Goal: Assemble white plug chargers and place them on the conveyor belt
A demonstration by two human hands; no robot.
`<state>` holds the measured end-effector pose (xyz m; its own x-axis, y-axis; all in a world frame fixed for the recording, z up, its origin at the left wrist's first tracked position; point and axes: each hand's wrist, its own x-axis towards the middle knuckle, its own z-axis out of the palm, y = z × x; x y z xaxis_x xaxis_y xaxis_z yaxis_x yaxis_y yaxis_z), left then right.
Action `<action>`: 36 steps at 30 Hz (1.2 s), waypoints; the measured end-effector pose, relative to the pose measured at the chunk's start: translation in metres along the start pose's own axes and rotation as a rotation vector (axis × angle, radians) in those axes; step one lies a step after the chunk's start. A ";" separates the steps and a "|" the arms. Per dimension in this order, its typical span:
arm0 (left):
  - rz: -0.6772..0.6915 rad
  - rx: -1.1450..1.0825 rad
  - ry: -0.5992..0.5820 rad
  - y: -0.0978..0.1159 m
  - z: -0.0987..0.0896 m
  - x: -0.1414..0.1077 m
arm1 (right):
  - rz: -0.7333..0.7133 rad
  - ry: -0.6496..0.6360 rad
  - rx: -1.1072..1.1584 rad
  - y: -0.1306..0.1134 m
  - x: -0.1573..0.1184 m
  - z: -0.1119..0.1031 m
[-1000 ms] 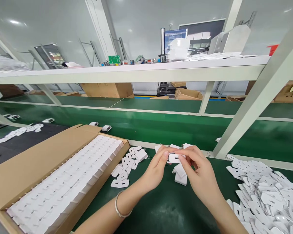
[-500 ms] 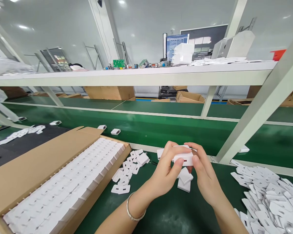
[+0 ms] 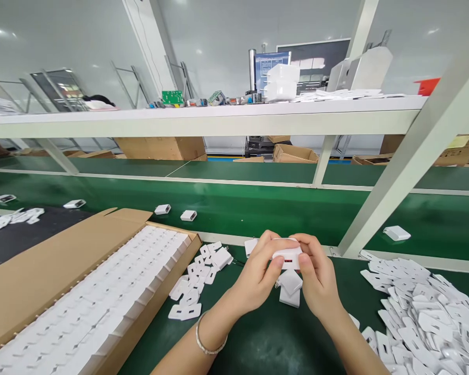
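Both hands hold one small white housing (image 3: 289,259) with a dark slot on its near face, above the green work surface. My left hand (image 3: 260,268), with a bracelet at the wrist, grips its left side between thumb and fingers. The right side is pinched by my right hand (image 3: 316,271). Just below lie stacked white housings (image 3: 291,282), and another white piece (image 3: 250,246) sits behind my left hand. Flat white plates (image 3: 197,278) are scattered to the left. A large heap of white plates (image 3: 426,312) lies at the right.
An open cardboard box (image 3: 160,271) with white dividers stands at the left. White housings (image 3: 188,215) are spaced along the green belt (image 3: 234,203) beyond. A slanted post (image 3: 391,172) rises right of my hands, under a shelf (image 3: 219,122) holding circuit boards.
The view has shifted, so most things sit further left. My hands remain around the housing, and my right fingers are now closer in on it. More of a housing on the belt shows behind the post.
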<state>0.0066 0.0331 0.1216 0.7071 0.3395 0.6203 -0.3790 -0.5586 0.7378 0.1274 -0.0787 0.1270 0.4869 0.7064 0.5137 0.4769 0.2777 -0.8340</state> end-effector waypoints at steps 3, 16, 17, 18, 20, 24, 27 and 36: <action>0.006 -0.050 0.065 -0.007 0.002 -0.001 | 0.032 -0.050 -0.002 0.000 -0.001 0.002; -0.301 -0.458 0.040 0.008 0.004 -0.004 | -0.102 -0.066 -0.123 -0.001 -0.018 -0.008; -0.316 -0.421 0.035 0.010 0.004 -0.004 | -0.073 -0.099 -0.119 -0.003 -0.021 -0.009; -0.320 -0.386 0.033 0.011 0.004 -0.006 | -0.048 -0.135 -0.114 -0.004 -0.024 -0.010; -0.313 -0.356 0.048 0.015 0.004 -0.009 | -0.014 -0.194 -0.117 -0.007 -0.030 -0.011; -0.335 -0.370 0.111 0.023 0.005 -0.020 | 0.039 -0.195 -0.149 -0.007 -0.043 -0.013; -0.340 -0.377 0.191 0.032 -0.002 -0.036 | 0.054 -0.151 -0.188 -0.002 -0.059 -0.019; -0.522 0.391 0.683 0.047 -0.124 -0.177 | 0.113 -0.091 -0.599 0.064 -0.146 -0.114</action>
<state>-0.2106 0.0404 0.0792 0.1806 0.9192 0.3499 0.2019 -0.3828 0.9015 0.1705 -0.2384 0.0215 0.5066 0.7701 0.3876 0.7670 -0.1972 -0.6105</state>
